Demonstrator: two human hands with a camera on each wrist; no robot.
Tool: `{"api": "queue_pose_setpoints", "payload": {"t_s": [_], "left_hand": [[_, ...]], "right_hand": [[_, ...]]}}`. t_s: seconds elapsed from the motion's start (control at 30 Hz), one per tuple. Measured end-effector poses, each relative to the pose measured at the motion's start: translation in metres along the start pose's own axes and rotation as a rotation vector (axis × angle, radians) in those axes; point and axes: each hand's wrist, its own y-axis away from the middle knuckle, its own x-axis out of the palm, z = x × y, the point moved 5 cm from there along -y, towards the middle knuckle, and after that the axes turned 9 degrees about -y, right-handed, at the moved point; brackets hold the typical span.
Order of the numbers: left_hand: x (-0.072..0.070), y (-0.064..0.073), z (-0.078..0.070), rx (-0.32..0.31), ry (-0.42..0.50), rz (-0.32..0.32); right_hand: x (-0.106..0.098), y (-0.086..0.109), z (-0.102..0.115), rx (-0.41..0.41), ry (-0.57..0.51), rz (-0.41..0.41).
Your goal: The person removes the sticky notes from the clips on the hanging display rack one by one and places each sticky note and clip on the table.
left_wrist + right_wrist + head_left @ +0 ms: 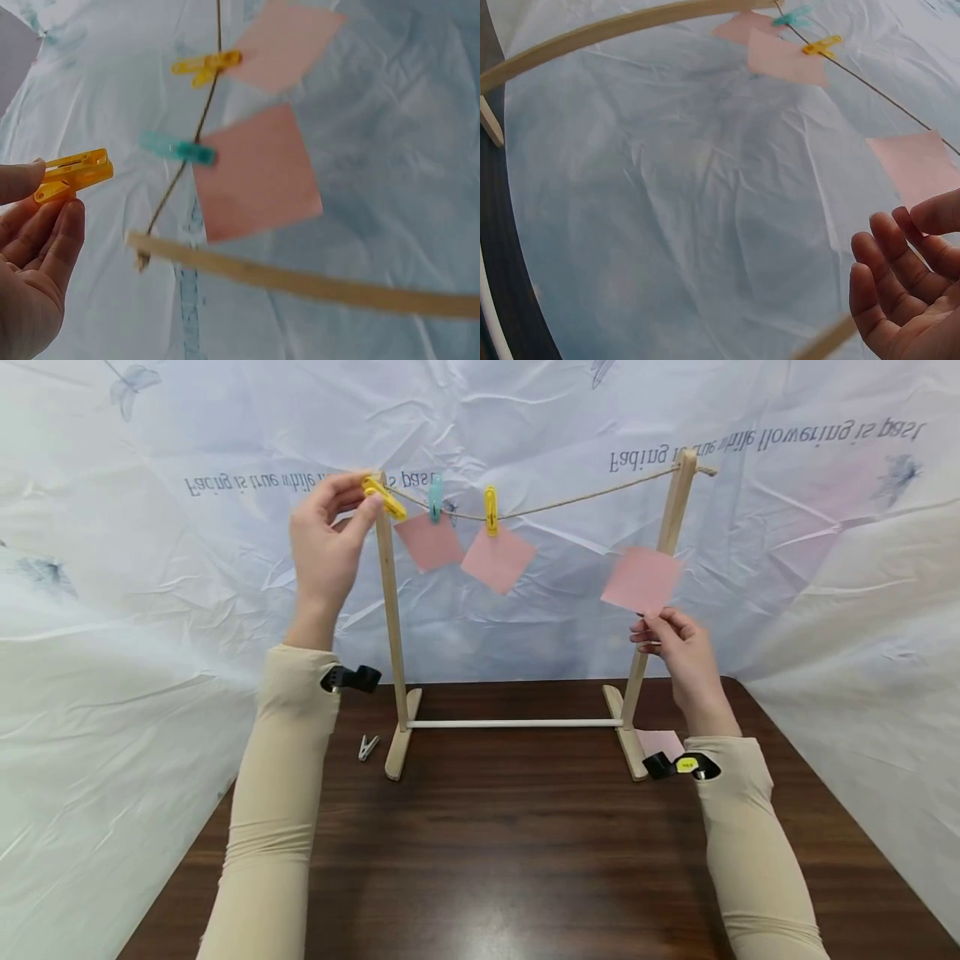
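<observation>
My left hand (327,539) pinches a yellow clothespin (384,497) between thumb and fingers, beside the top of the left wooden post. With thumb and forefinger, my right hand (684,656) holds a pink paper square (643,579) by its lower corner, in front of the right post. Between the posts sags a twine line (577,504). A teal clothespin (180,148) grips one pink square (257,174) on it, and another yellow clothespin (491,510) grips a second pink square (498,560) to the right.
The wooden stand has two posts (392,610) on flat feet, joined low by a white rod (513,723). A pale clothespin (367,747) lies on the dark table (480,843) left of it. Pink paper (660,743) lies by the right foot. Printed white cloth (510,635) hangs behind.
</observation>
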Motion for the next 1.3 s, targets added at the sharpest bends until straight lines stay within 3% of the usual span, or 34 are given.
{"api": "queue_pose_setpoints", "payload": {"t_s": [0.17, 0.37, 0.63, 0.83, 0.93, 1.13, 1.3], "left_hand": [[-0.038, 0.005, 0.018, -0.094, -0.055, -0.040], [-0.080, 0.012, 0.038, -0.174, 0.001, -0.103], [-0.117, 0.023, 0.057, -0.219, -0.004, -0.144], [-0.135, 0.032, 0.066, -0.254, 0.039, -0.186], [-0.139, 0.035, 0.070, -0.253, 0.013, -0.193], [-0.140, 0.042, 0.079, -0.289, -0.172, -0.156], [-0.138, 0.048, 0.090, -0.313, -0.231, -0.118]], "right_hand": [[-0.018, 0.004, 0.007, -0.023, -0.065, -0.021], [-0.040, 0.007, 0.013, -0.035, -0.113, -0.046], [-0.062, 0.012, 0.016, -0.025, -0.123, -0.104], [-0.072, 0.017, 0.016, -0.021, -0.061, -0.138], [-0.075, 0.019, 0.015, -0.024, -0.059, -0.140], [-0.080, 0.022, 0.014, -0.014, -0.055, -0.148], [-0.083, 0.024, 0.011, 0.002, -0.025, -0.164]]}}
